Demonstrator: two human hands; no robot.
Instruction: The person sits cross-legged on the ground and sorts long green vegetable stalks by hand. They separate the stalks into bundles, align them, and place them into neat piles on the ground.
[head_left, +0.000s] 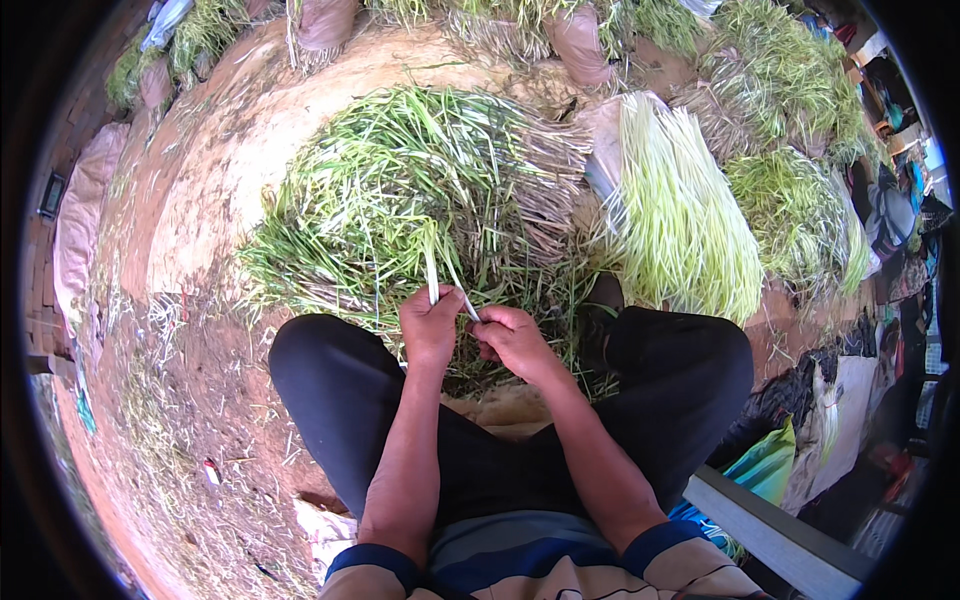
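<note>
My left hand (433, 326) is closed around a few pale stalks (431, 271) whose leafy tops point away from me. My right hand (517, 343) is just beside it, fingers pinching the near end of a thin white stalk (466, 300). Beyond both hands lies a big heap of long green leafy stalks (420, 165), with its brownish root ends (551, 187) turned to the right. To the right of that heap, a neat pile of pale yellow-green stalks (675, 217) rests partly on a light sheet (604, 142).
My bent knees (326, 382) flank the work area. More leafy heaps (780, 82) and wrapped bundles (577, 45) stand at the back. Plant scraps (172, 457) litter the earth floor on the left. A grey beam (772, 532) and a green-blue bag (765, 465) are at my lower right.
</note>
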